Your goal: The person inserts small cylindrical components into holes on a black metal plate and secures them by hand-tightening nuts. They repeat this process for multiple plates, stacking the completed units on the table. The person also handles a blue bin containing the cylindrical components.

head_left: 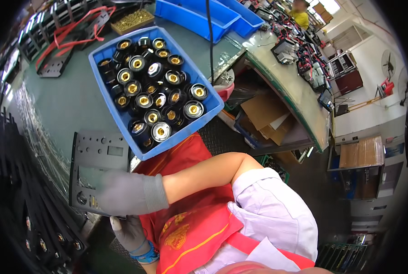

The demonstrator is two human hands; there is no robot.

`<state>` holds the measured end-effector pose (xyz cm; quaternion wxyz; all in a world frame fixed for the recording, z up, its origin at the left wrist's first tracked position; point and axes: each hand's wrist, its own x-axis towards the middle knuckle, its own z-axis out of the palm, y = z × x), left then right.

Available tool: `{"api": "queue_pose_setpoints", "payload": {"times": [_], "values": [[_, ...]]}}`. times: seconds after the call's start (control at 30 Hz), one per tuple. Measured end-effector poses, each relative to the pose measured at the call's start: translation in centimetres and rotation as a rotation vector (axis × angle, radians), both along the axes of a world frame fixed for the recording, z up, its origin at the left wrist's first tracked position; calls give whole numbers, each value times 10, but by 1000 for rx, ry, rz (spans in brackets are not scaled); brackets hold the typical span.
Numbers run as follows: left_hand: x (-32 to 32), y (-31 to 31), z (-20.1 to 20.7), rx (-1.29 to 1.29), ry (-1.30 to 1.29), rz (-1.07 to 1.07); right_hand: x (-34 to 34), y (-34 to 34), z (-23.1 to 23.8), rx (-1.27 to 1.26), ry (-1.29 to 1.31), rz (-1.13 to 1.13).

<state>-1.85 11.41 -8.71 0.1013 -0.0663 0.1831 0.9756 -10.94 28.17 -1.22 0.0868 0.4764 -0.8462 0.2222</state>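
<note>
Black panel (pixel 105 160) — left hand (pixel 133 236) at its edge, right hand (pixel 126 194) over it — grips unclear.

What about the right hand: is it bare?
No, the right hand wears a grey glove with a ribbed cuff at the wrist.

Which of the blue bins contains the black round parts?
The bin nearest the right hand: black round parts fill it; the two farther bins show none.
</note>
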Motion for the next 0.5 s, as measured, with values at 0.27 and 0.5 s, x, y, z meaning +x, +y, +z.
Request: {"api": "queue_pose_setpoints", "payload": {"times": [0.27,0.5], "values": [[-2,-1,11,-93,-28,-5,-3,-5,-7,-91,154,-30],[0,0,7,-109,-31,-49,-6,10,5,-63,-9,34]]}}
